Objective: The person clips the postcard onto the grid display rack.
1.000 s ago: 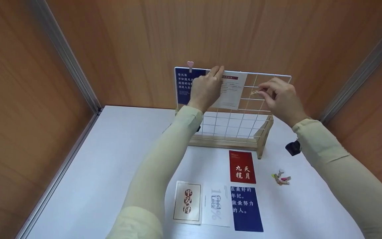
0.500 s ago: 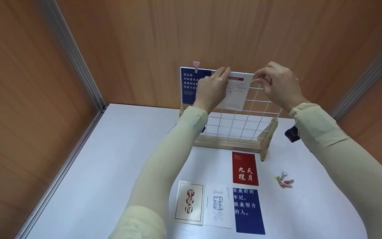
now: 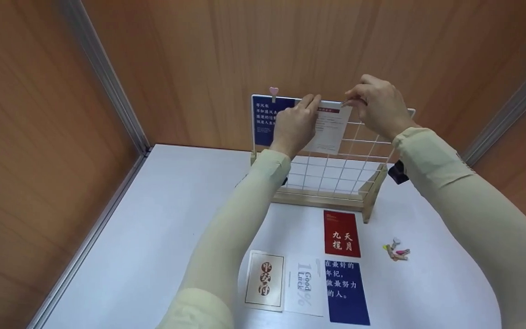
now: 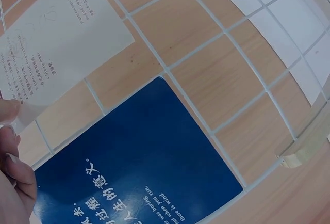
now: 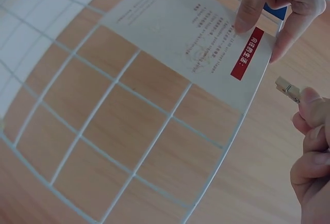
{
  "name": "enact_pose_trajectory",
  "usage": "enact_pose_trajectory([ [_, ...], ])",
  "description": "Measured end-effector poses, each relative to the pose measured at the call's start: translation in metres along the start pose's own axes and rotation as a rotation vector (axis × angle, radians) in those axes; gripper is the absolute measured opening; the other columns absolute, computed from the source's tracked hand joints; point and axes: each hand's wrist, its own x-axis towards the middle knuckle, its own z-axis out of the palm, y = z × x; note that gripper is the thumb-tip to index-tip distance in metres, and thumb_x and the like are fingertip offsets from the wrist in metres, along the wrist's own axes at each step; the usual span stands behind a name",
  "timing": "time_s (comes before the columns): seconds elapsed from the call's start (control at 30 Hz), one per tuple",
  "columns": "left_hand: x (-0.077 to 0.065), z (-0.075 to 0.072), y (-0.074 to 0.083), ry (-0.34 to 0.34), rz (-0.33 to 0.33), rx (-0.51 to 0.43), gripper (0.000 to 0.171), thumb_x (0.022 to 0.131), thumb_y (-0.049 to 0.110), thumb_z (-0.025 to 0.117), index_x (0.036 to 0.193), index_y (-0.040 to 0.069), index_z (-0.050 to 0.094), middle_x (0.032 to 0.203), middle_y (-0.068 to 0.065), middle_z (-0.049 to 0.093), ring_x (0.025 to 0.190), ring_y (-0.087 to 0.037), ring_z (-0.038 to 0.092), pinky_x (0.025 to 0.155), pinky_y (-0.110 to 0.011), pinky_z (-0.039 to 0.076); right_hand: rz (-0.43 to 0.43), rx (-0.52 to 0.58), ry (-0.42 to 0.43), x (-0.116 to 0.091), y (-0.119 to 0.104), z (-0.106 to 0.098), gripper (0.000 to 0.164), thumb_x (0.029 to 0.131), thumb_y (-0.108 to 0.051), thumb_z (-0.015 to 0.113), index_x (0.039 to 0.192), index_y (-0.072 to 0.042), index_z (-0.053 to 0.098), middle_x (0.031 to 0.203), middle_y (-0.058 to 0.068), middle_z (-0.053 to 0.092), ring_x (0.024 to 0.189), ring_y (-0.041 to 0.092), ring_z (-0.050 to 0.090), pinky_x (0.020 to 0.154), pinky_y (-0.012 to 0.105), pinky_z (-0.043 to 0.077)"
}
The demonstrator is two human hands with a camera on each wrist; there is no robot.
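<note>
the right hand [image 3: 384, 107] has risen from in front of the bare mesh to the top edge of the grid, near the upper right corner of the white printed card with a red label [image 3: 329, 132]. it pinches a small, plain wooden clothespin [image 5: 289, 89] between thumb and fingertips; in the right wrist view the clip's tip stands just beside the card's edge, apart from it. so the clip is near but does not yet bite, and the card seems to depend on the left hand [image 3: 297, 125], which stays in place, gripping card and top wire together, thumb in front.

the card hangs flat against the white wire grid [image 5: 170, 114], beside a navy card with white writing [image 3: 265, 135] under a pink heart-topped clip [image 3: 274, 91].

the grid stands in a pale wooden base [image 3: 318, 199] on a white tabletop [image 3: 167, 196]. nearer the person lie a red card [image 3: 341, 235], a second navy card [image 3: 349, 301], a bordered cream card [image 3: 265, 281], a white "good luck" card [image 3: 306, 288] and a small heap of coloured clips [image 3: 395, 256]. wood-grain panels [image 3: 226, 50] with grey metal corner strips [image 3: 106, 68] surround the table.
</note>
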Motion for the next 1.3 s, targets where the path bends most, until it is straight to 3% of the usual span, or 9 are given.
enact_pose_trajectory([
  [0.37, -0.001, -0.001, 0.003, -0.013, -0.007, -0.008, 0.039, 0.104, 0.018, 0.050, 0.142, 0.011, 0.055, 0.137, -0.005, 0.059, 0.061, -0.008, 0.060, 0.057, -0.015, 0.050, 0.005, 0.015, -0.028, 0.014, 0.000, 0.007, 0.008, 0.090, 0.002, 0.070, 0.096, 0.006, 0.074, 0.088, 0.015, 0.060, 0.081, 0.030, 0.061, 0.071, 0.041, 0.052],
  [0.83, -0.002, -0.002, 0.010, 0.019, -0.007, -0.004, 0.038, 0.103, 0.016, 0.052, 0.140, 0.011, 0.056, 0.136, -0.006, 0.060, 0.058, -0.007, 0.057, 0.052, -0.014, 0.046, 0.031, 0.020, -0.115, 0.028, -0.003, 0.008, 0.011, 0.091, 0.009, 0.064, 0.096, 0.007, 0.073, 0.093, 0.016, 0.061, 0.086, 0.031, 0.061, 0.076, 0.044, 0.054],
  [1.3, -0.003, -0.004, 0.017, 0.006, 0.012, -0.023, 0.038, 0.105, 0.017, 0.046, 0.142, 0.012, 0.055, 0.138, -0.004, 0.058, 0.056, -0.005, 0.055, 0.054, -0.011, 0.045, 0.096, 0.033, -0.190, 0.025, -0.003, 0.004, 0.020, 0.092, 0.012, 0.056, 0.099, 0.005, 0.074, 0.092, 0.012, 0.057, 0.089, 0.031, 0.058, 0.076, 0.046, 0.051],
])
